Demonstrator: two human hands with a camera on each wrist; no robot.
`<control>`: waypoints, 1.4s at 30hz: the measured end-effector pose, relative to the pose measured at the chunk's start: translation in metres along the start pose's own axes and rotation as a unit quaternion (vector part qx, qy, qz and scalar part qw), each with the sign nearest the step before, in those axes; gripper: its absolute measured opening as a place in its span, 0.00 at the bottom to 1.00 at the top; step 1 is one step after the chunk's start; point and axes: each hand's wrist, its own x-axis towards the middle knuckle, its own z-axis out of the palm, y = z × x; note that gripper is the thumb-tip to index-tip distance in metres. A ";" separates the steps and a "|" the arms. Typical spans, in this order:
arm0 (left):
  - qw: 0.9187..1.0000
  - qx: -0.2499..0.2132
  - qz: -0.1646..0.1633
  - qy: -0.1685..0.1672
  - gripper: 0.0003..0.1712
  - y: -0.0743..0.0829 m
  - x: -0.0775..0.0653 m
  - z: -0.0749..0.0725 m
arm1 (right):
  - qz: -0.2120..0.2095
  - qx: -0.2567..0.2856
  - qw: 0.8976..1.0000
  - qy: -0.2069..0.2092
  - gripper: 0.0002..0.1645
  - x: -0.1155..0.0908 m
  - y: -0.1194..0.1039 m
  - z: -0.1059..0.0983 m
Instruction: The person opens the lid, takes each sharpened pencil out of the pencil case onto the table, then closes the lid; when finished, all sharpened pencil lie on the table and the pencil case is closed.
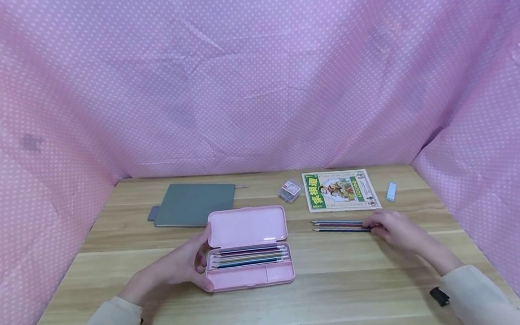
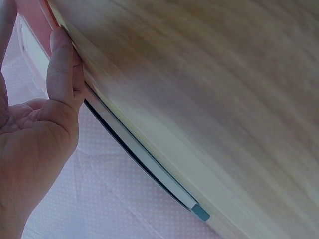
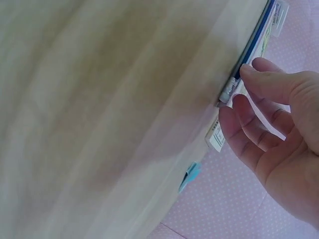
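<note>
A pink pencil case (image 1: 238, 279) lies on the table with its lid tilted back, a row of several pencils (image 1: 248, 257) in its rear compartment. My left hand (image 1: 183, 262) grips the case's left end, thumb at the front corner and a finger up at the lid. In the left wrist view, fingers (image 2: 61, 64) lie along the pink edge. To the right, a few loose pencils (image 1: 338, 223) lie side by side, points to the left. My right hand (image 1: 396, 228) pinches their eraser ends; a dark blue pencil (image 3: 254, 42) shows at the thumb in the right wrist view.
Behind the case lies a grey-green notebook (image 1: 199, 202). A small clear box (image 1: 290, 191) with a white label sits at the back middle. The illustrated booklet (image 1: 341, 190) is just behind the loose pencils, with a light blue eraser-like block (image 1: 391, 192) to its right. Pink dotted cloth (image 1: 254, 82) surrounds the table.
</note>
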 end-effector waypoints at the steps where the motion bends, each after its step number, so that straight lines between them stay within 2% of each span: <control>1: 1.000 0.002 -0.001 0.000 0.83 0.000 0.001 -0.001 | -0.005 -0.002 1.000 0.005 0.18 0.000 0.001 0.000; 6: 1.000 0.006 0.005 -0.004 0.82 0.002 0.003 -0.001 | -0.019 -0.015 1.000 0.018 0.18 0.000 0.000 -0.006; 9: 1.000 0.005 0.006 -0.005 0.82 0.002 0.003 -0.001 | -0.022 -0.025 0.999 0.012 0.17 0.003 -0.010 -0.012; 13: 1.000 0.006 0.005 -0.001 0.83 0.001 0.002 -0.001 | -0.037 -0.016 0.999 0.013 0.18 0.012 -0.036 -0.020; 20: 1.000 -0.004 0.008 -0.001 0.84 0.000 0.000 -0.002 | -0.110 0.041 0.992 0.048 0.24 0.032 -0.081 -0.023; 27: 1.000 -0.013 0.015 -0.003 0.83 -0.001 -0.001 -0.003 | -0.115 0.098 0.988 0.011 0.26 0.048 -0.107 -0.014; 32: 1.000 -0.012 0.014 -0.007 0.83 -0.001 -0.001 -0.003 | -0.125 0.131 0.983 -0.015 0.27 0.061 -0.124 -0.001; 42: 1.000 -0.008 0.019 -0.009 0.83 0.000 0.000 -0.003 | -0.121 0.152 0.978 -0.072 0.24 0.087 -0.153 0.033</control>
